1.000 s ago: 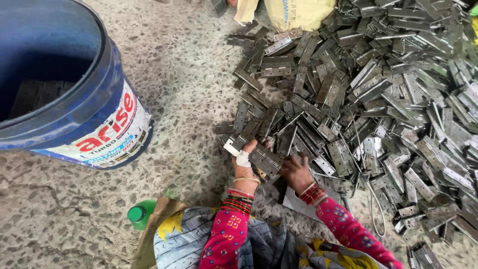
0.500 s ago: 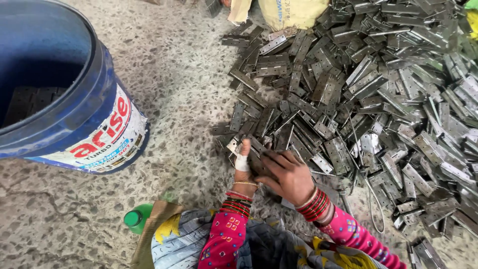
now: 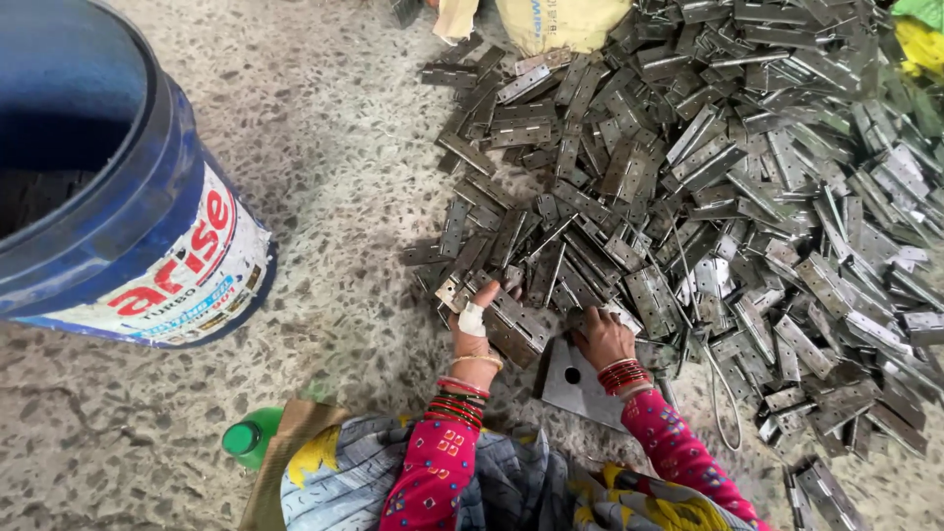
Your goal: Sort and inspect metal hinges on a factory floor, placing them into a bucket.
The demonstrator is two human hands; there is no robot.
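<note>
A big heap of grey metal hinges [image 3: 708, 187] covers the speckled floor ahead and to the right. My left hand [image 3: 474, 327], with a white bandage on the thumb and red bangles at the wrist, grips a flat hinge [image 3: 518, 329] at the heap's near edge. My right hand [image 3: 602, 336], also in red bangles, rests with curled fingers on the hinges beside it; whether it holds one is unclear. A flat grey metal plate with a hole [image 3: 575, 382] lies on the floor between my wrists.
A large blue plastic bucket [image 3: 128, 216] with a white label stands at the left. A green-capped bottle [image 3: 248, 437] lies by my lap. A yellowish sack [image 3: 560, 22] sits at the far edge of the heap.
My right hand has drawn back to the right, off the hinge held by the left hand. The left hand stays at the heap's near edge.
</note>
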